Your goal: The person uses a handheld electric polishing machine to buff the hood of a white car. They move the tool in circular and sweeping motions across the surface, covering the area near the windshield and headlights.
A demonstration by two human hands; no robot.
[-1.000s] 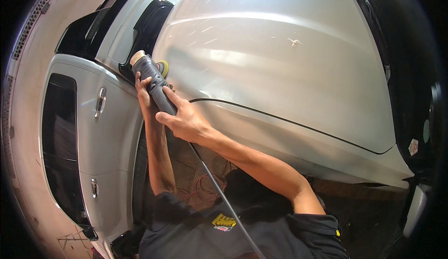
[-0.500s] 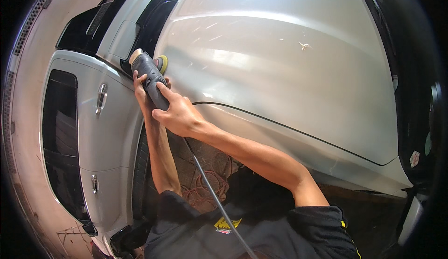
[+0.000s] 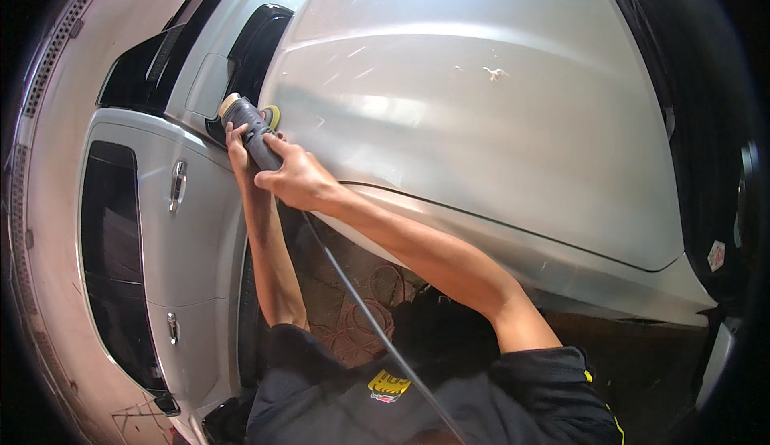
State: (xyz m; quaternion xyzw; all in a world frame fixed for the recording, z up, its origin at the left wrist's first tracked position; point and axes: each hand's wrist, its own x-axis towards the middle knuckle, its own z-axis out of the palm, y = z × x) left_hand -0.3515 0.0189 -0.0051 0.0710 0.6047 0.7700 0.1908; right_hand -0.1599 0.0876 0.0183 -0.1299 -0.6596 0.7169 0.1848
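Polisher (image 3: 255,135), a dark grey, roughly tube-shaped tool with a pale cap at its upper end, is at the front edge of a silvery hood (image 3: 497,148), near the corner closest to the person. Its round pad (image 3: 273,117), with a yellow rim, faces the hood's edge; whether it presses on the paint I cannot tell. The hood is smooth, glossy and gently curved, with soft reflections, short bright streaks and a pale splotch (image 3: 496,74) well in from its edges. A thin dark seam parts it from the fender (image 3: 481,224).

The left grip (image 3: 238,150) is curled round the polisher's body from beneath, partly closed on it, fingertips showing on the far side. The right grip (image 3: 297,177) is wrapped over the lower end, index finger laid along the casing. The left forearm rises nearly straight; the right reaches slantwise across from a bent elbow.

A slim black cord (image 3: 353,292) runs from the tool down past the dark shirt (image 3: 345,393). Reddish hose (image 3: 353,329) lies in loops on the floor.

Compared with half a second ago, the pale splotch appears farther left in view, and both grips keep the same hold near the same corner.
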